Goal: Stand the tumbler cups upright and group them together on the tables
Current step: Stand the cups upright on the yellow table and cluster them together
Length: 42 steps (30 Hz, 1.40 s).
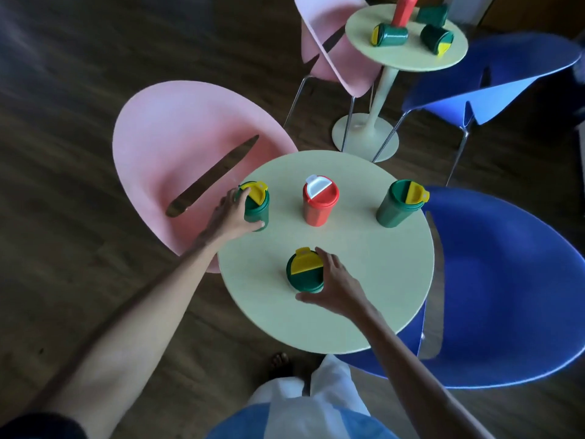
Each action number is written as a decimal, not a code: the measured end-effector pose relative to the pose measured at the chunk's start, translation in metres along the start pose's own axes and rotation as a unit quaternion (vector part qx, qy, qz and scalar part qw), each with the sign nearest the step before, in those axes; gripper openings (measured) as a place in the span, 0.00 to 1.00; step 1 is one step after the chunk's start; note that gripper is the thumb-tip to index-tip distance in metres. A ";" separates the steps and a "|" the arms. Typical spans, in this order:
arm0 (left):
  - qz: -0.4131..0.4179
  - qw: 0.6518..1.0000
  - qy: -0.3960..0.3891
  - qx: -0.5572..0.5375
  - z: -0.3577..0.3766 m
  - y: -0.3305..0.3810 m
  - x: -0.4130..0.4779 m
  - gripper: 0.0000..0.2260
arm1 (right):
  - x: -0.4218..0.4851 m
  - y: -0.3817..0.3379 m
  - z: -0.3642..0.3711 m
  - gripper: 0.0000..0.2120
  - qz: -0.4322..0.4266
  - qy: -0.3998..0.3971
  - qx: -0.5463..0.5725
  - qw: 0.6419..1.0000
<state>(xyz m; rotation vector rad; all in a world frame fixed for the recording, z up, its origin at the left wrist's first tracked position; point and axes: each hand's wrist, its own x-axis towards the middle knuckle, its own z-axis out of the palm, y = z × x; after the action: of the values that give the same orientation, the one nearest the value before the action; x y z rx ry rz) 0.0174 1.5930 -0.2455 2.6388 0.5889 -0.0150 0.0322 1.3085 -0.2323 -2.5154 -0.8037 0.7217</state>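
Cream table (pixel 364 280), green cup (pixel 258 214), red cup (pixel 318 209)

This looks like a small café or a play corner in a home; which one is hard to tell. There are two little round tables, the near table (pixel 354 315) and the far table (pixel 408 60). Bright plastic chairs sit round them: a pink chair (pixel 177 128) and a blue chair (pixel 506 280) close by, a second pink chair (pixel 335 61) and a second blue chair (pixel 506 77) farther off. The floor (pixel 79 122) is dark wood. Plastic cups with flip lids, like a green tumbler cup (pixel 399 207) and a red tumbler cup (pixel 319 205), sit on the tables.
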 end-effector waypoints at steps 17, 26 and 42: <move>0.033 0.998 -0.044 -0.044 0.003 0.026 0.004 0.41 | 0.004 0.036 -0.005 0.45 0.028 0.107 0.050 0.993; 0.052 0.995 -0.052 -0.070 0.037 0.088 -0.037 0.40 | 0.022 0.077 -0.041 0.43 0.072 0.170 0.100 0.978; 0.003 0.995 -0.030 -0.096 0.047 0.088 -0.049 0.41 | 0.027 0.092 -0.054 0.46 0.083 0.121 0.037 0.988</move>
<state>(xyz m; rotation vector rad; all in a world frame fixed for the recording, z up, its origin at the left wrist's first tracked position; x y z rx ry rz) 0.0128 1.4816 -0.2469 2.4455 0.5355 -0.0333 0.1209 1.2445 -0.2459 -2.5586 -0.4793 0.4745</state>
